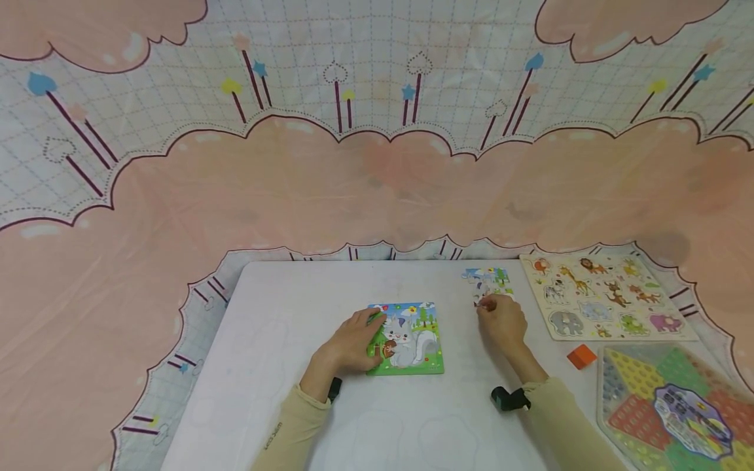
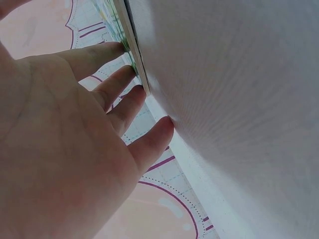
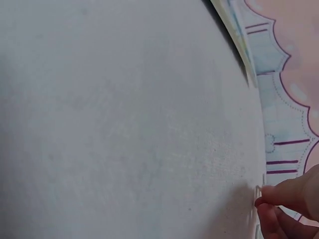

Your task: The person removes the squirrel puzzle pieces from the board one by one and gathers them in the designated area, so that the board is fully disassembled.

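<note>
A square squirrel jigsaw puzzle (image 1: 415, 353) lies on the white table, its picture showing a grey squirrel with an acorn. My left hand (image 1: 349, 341) rests along its left side, fingers spread and lightly bent; in the left wrist view the fingertips (image 2: 130, 70) touch the board's edge (image 2: 137, 50). Farther back and to the right, loose jigsaw pieces (image 1: 487, 277) lie grouped in a partial picture. At their near side my right hand (image 1: 503, 322) pinches a small puzzle piece (image 3: 258, 191) between thumb and fingers. Most of that piece is hidden behind the fingertips.
An animal peg board (image 1: 609, 314) lies at the back right. In front of it sit an orange block (image 1: 581, 356) and a clear-lidded box (image 1: 665, 405) of coloured pegboard parts. A patterned cloth (image 1: 377, 190) hangs behind the white table (image 1: 283, 314).
</note>
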`<action>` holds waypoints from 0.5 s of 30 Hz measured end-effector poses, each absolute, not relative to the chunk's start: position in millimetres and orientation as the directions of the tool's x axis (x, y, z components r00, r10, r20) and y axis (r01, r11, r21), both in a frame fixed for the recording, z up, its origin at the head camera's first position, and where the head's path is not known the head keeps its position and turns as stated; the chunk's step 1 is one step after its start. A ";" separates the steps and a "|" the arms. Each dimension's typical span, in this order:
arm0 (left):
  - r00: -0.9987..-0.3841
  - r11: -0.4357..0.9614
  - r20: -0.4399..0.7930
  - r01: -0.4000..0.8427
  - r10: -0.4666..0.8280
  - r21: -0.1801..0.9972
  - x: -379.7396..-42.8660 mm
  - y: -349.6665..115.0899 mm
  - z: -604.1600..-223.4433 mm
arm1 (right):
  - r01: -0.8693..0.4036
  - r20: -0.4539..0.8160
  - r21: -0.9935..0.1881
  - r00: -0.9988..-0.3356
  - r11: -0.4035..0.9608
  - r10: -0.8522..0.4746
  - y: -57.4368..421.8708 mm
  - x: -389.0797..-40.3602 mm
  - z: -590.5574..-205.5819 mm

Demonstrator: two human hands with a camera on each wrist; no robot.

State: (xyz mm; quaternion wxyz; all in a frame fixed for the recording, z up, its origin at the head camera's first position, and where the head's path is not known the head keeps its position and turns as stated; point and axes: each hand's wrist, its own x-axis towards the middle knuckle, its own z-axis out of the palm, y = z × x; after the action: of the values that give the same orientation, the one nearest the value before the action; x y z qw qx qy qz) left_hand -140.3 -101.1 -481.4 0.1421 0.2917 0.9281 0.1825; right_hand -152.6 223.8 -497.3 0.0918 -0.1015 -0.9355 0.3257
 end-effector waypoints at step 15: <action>-0.789 0.761 -0.148 0.495 0.596 0.419 -139.8 -100.6 -480.9 | 0.129 0.098 -0.684 -0.959 0.718 0.266 221.9 -148.5 -503.0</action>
State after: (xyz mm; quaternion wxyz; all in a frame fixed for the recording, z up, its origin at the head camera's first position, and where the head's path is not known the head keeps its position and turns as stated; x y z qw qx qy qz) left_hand -139.8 -100.6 -480.9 0.1376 0.2938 0.9282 0.1821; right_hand -148.5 221.9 -503.0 0.0952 -0.1069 -0.9218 0.3602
